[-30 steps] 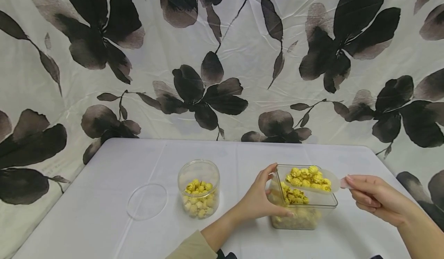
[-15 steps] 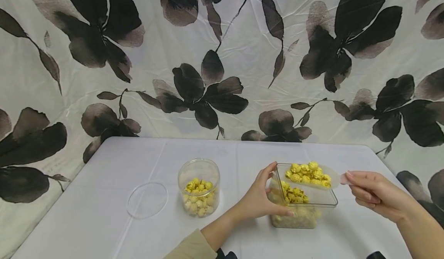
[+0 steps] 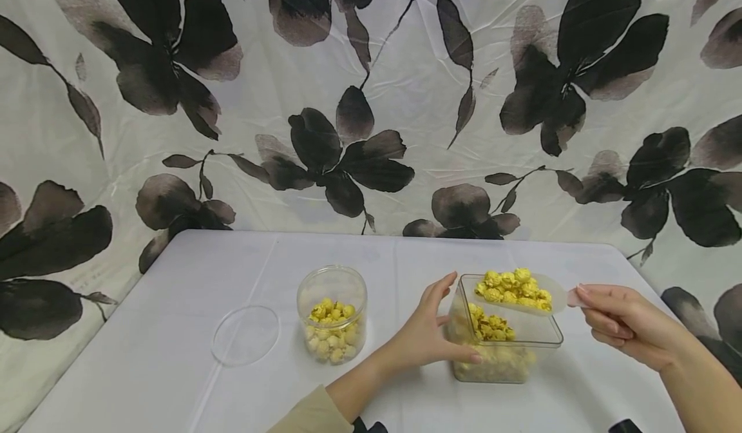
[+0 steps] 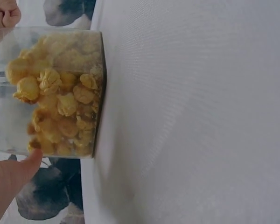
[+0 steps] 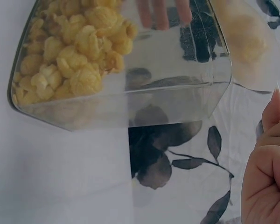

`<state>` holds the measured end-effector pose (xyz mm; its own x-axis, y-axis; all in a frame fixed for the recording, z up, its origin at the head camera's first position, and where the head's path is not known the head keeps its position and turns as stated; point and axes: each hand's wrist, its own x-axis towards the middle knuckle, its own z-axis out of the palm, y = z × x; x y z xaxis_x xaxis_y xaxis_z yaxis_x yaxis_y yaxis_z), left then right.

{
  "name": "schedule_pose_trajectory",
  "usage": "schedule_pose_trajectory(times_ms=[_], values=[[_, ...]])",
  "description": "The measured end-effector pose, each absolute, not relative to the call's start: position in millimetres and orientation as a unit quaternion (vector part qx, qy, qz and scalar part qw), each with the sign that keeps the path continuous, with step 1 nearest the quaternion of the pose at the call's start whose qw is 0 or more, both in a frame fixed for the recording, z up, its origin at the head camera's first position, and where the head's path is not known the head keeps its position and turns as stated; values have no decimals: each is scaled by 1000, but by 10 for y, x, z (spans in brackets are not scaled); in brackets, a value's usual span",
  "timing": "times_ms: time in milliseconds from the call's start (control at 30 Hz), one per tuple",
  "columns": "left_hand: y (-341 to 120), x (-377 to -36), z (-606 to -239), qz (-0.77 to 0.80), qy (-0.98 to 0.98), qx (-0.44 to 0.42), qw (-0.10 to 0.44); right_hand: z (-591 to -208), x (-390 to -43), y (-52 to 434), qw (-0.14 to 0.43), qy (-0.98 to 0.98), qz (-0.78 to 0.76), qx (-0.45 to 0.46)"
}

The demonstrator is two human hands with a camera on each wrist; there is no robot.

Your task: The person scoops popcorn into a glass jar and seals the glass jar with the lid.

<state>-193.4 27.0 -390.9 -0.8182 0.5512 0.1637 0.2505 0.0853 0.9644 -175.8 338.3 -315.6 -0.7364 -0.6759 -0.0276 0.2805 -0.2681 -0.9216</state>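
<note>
My right hand (image 3: 628,323) pinches the handle of a translucent scoop (image 3: 558,292) between thumb and forefinger. Yellow popcorn (image 3: 513,286) is heaped in the scoop, which hangs over the rim of a clear rectangular container (image 3: 545,343). More popcorn (image 4: 60,102) lies in the bottom of that container. At its left side is my left hand (image 3: 426,333), thumb and fingers spread around the wall. The left thumb overlaps the container's near side in the left wrist view, and its forefinger stands a little apart from the rim. Some left fingers are hidden.
A clear round jar (image 3: 332,317), partly filled with popcorn, stands left of the rectangular container. A clear round lid (image 3: 246,363) lies flat on the white table (image 3: 156,356) farther left. A floral cloth (image 3: 371,66) hangs behind.
My left hand has loosened and shifted slightly left off the container. The scoop has risen slightly with its popcorn, still in my right hand.
</note>
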Motion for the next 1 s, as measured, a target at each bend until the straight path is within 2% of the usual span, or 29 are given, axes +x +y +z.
schedule_pose_trajectory(times_ms=[467,1000], values=[[148,-1894,-3776,634,717,280,74,-3090,-1769,3353,309,517,-767,-223],[-216,-1816,-3391,647,712,270,40,-2969,-1824,3236,305,522,-763,-229]])
